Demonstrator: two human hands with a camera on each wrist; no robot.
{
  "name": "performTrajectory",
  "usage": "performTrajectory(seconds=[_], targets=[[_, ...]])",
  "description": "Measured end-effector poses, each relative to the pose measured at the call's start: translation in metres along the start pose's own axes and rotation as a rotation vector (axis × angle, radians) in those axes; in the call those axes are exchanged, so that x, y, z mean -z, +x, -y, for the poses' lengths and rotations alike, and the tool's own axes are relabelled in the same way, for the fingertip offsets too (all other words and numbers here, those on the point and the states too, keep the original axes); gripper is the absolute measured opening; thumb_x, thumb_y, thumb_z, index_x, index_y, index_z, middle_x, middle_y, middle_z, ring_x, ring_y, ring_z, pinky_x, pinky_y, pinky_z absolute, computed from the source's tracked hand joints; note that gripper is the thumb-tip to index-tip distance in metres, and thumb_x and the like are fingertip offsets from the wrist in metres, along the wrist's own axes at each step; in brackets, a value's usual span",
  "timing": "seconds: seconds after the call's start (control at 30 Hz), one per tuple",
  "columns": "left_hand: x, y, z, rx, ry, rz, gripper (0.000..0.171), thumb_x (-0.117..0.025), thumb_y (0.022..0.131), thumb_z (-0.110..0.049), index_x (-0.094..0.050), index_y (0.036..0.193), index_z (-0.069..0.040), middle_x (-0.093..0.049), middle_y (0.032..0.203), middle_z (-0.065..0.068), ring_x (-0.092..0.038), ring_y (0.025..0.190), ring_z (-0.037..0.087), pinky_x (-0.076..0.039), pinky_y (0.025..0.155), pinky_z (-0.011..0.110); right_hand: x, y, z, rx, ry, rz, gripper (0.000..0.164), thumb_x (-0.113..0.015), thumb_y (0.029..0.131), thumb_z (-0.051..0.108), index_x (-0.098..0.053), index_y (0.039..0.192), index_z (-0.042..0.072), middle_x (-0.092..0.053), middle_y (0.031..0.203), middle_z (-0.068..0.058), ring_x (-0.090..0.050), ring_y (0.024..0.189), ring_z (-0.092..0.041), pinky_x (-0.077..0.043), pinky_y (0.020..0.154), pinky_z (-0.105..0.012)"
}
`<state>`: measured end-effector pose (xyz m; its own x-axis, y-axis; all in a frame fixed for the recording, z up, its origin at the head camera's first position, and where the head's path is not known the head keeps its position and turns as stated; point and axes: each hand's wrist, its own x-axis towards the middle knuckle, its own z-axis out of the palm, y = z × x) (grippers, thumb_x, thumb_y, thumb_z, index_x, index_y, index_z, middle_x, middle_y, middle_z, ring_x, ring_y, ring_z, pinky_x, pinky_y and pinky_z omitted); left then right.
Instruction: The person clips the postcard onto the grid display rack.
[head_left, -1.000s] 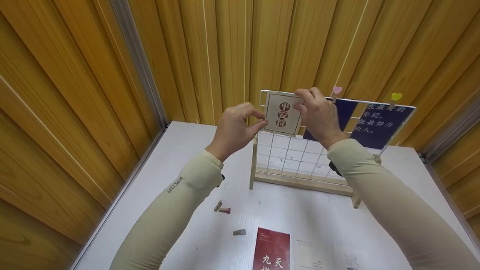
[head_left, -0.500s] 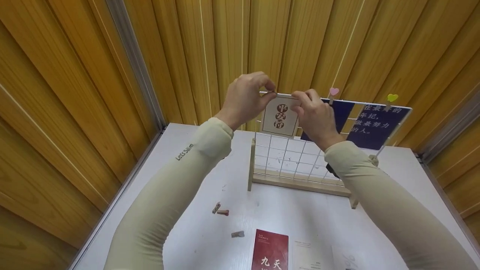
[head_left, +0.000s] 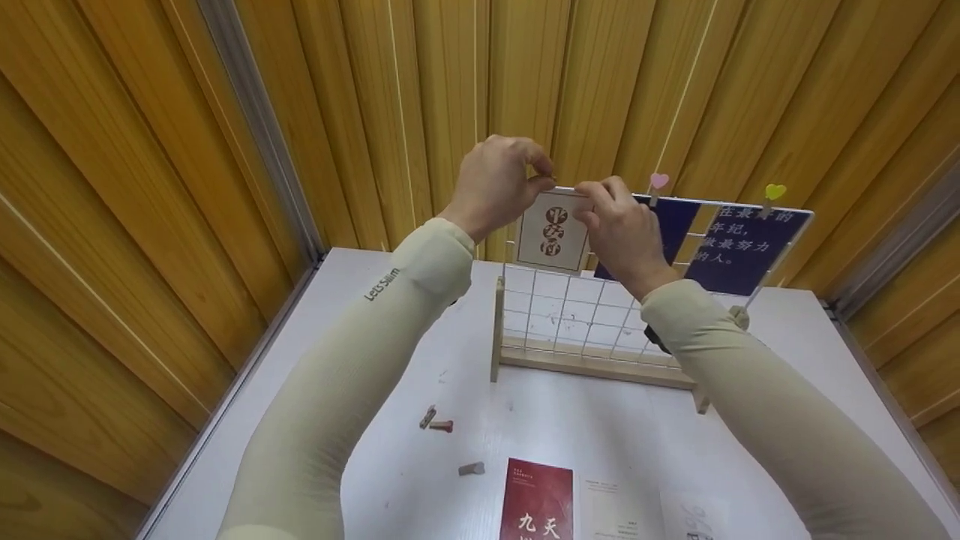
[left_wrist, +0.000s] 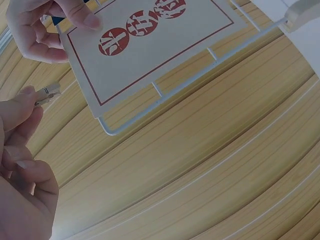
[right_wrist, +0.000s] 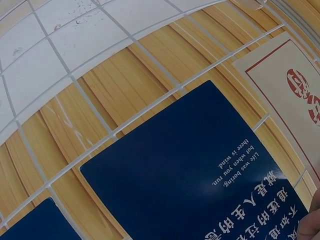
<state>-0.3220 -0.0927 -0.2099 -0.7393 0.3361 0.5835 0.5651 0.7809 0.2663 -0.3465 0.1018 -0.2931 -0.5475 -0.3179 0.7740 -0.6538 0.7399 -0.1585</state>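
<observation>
My left hand pinches a small wooden clothespin between thumb and forefinger, just above the top wire of a white grid rack. A cream card with red round characters stands against the grid's left end. At its upper right corner, the thumb and fingers of my right hand grip the card near the top wire. In the left wrist view, the clothespin shows apart from the card's edge. Beside the card, a dark blue card hangs on the rack, partly behind my right hand in the head view.
Another blue card hangs at the right under a yellow heart clip; a pink heart clip tops the middle one. The rack has a wooden base. Several loose clips, including a grey one, and a red card lie in front.
My left hand has risen from the cream card's left side to its top edge, carrying the clothespin. My right hand keeps its grip on the card. The view has shifted slightly.
</observation>
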Motion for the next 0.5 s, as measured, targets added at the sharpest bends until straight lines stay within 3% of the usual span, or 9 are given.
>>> performTrajectory(seconds=[0.23,0.5], targets=[[-0.001,0.007,0.002,0.013,-0.018,0.035,0.007,-0.074,0.09,-0.015,-0.08,0.094,-0.012,-0.075,0.094,-0.003,-0.067,0.089,0.012,-0.052,0.078,0.026,-0.003,-0.001,0.005,0.011,-0.009,0.01,0.024,-0.071,0.092,0.006,-0.064,0.115,0.005,-0.06,0.099,-0.016,-0.057,0.053,-0.025,-0.053,0.052,-0.038],[-0.001,0.017,0.004,0.055,-0.006,0.128,0.012,-0.069,0.091,-0.007,-0.08,0.093,-0.012,-0.074,0.092,-0.001,-0.066,0.087,0.013,-0.052,0.079,0.026,-0.007,0.001,0.012,0.021,0.003,0.005,0.021,-0.069,0.093,0.008,-0.064,0.113,0.004,-0.06,0.098,-0.015,-0.053,0.049,-0.022,-0.049,0.047,-0.035]])
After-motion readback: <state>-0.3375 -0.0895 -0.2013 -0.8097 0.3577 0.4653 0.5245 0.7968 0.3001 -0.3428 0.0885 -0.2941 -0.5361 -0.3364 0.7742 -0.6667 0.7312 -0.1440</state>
